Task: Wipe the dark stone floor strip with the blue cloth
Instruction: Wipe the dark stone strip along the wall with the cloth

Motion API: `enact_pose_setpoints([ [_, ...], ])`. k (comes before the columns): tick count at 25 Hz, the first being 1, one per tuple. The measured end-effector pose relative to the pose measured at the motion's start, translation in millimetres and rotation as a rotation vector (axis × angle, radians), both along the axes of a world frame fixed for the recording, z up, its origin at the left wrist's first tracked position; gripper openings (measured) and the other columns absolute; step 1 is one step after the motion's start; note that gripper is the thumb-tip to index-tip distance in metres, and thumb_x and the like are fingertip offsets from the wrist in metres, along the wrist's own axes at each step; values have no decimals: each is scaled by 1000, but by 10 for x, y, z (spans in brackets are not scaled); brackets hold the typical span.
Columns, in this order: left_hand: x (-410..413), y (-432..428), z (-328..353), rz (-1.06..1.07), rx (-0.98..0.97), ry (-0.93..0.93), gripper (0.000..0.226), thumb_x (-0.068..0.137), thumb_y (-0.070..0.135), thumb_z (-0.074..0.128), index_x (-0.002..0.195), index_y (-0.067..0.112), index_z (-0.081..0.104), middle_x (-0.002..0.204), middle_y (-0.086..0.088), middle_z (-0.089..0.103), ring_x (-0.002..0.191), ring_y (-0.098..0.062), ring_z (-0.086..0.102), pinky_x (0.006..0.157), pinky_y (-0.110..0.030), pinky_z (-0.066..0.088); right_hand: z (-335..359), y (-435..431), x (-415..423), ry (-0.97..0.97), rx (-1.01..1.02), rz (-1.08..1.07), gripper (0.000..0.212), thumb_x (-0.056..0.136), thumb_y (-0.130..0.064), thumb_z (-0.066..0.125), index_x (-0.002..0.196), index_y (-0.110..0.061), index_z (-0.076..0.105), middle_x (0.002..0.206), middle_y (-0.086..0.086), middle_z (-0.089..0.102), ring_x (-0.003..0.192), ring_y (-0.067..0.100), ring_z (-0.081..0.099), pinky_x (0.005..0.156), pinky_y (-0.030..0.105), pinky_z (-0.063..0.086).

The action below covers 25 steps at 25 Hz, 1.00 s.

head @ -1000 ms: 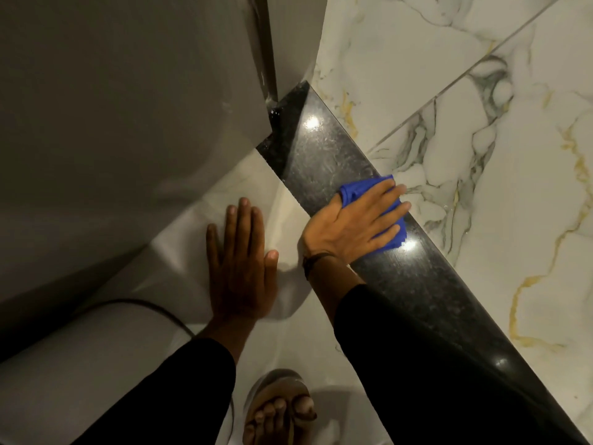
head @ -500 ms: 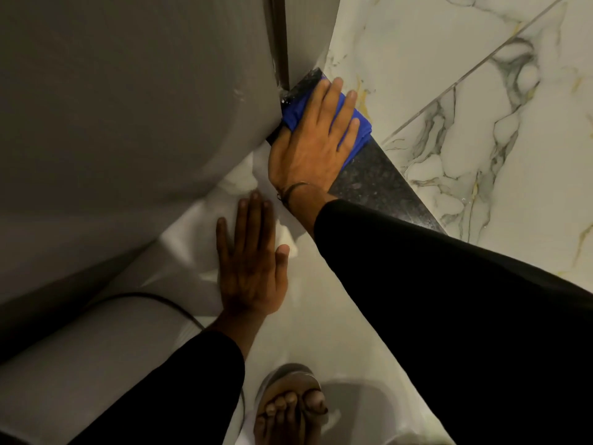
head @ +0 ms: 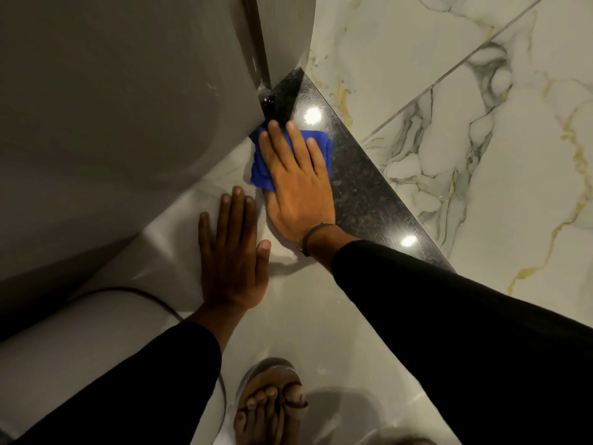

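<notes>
The right hand [head: 296, 184] is flat on the blue cloth [head: 261, 170], palm down, fingers spread and pointing up the dark stone floor strip [head: 362, 187]. It is not clutching the cloth, just pressing it down with an open palm. The cloth is bunched under that hand, blue showing past the thumb side and between the fingers, with a little more showing beyond the little finger. It sits on the near-wall end of the strip, its left edge spilling off the strip onto the pale floor tile [head: 288, 316]. The fingertips reach almost to the corner where the strip runs under the grey wall panel [head: 112, 91]. Two bright glints of light sit on the polished strip, one just beyond the fingertips, one down by the wrist. A thin dark band [head: 313, 234] circles that wrist, and a black sleeve [head: 449, 316] covers the forearm.

The left hand [head: 232, 252] is off the strip altogether, just beside it on the pale tile, open and flat with fingers together, holding nothing. Its fingertips lie close to the lower left corner of the cloth, apart from it. A black sleeve [head: 144, 387] covers that arm too.

On the far side of the strip spreads white marble floor [head: 481, 155] with grey and gold veins. Well back from the strip, at the bottom edge, a sandalled foot [head: 272, 406] rests on the pale tile. A thin dark cable [head: 134, 292] curves along the floor left of the left wrist.
</notes>
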State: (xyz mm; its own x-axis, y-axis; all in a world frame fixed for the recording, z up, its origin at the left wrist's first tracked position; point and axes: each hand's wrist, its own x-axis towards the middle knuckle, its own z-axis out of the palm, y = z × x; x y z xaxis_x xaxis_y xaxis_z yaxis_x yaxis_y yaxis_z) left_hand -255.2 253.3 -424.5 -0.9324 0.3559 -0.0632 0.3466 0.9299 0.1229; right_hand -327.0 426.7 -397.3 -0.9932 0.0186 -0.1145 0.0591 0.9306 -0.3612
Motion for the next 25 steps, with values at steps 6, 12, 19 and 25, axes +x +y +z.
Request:
enact_pose_setpoints([
  [6, 3, 28, 53, 21, 12, 4, 79, 102, 36, 44, 174, 8, 24, 184, -15, 19, 171, -32, 18, 136, -61, 12, 17, 801, 391, -63, 39, 540, 62, 104, -41, 29, 165, -28, 22, 174, -4, 22, 163, 24, 11, 133, 50, 8],
  [12, 49, 116, 218, 47, -14, -93, 74, 108, 35, 34, 174, 6, 17, 185, -15, 12, 172, -32, 11, 137, -62, 10, 117, 1272, 1023, -111, -26, 606, 58, 105, -36, 25, 161, -28, 34, 171, -5, 30, 162, 24, 16, 132, 49, 8],
  [19, 751, 625, 445, -17, -17, -194, 72, 110, 36, 27, 175, 7, 18, 185, -14, 14, 172, -32, 13, 138, -60, 12, 330, 1818, 2295, -234, -233, 409, 57, 96, -31, 35, 148, -26, 57, 160, -6, 49, 158, 26, 30, 130, 50, 13],
  [25, 1400, 920, 782, -158, 50, -335, 70, 113, 39, 24, 175, 6, 19, 186, -12, 12, 173, -30, 8, 139, -58, 6, 624, 1990, 3667, -512, -322, 105, 57, 88, -30, 41, 139, -30, 65, 155, -16, 52, 157, 12, 28, 133, 47, 12],
])
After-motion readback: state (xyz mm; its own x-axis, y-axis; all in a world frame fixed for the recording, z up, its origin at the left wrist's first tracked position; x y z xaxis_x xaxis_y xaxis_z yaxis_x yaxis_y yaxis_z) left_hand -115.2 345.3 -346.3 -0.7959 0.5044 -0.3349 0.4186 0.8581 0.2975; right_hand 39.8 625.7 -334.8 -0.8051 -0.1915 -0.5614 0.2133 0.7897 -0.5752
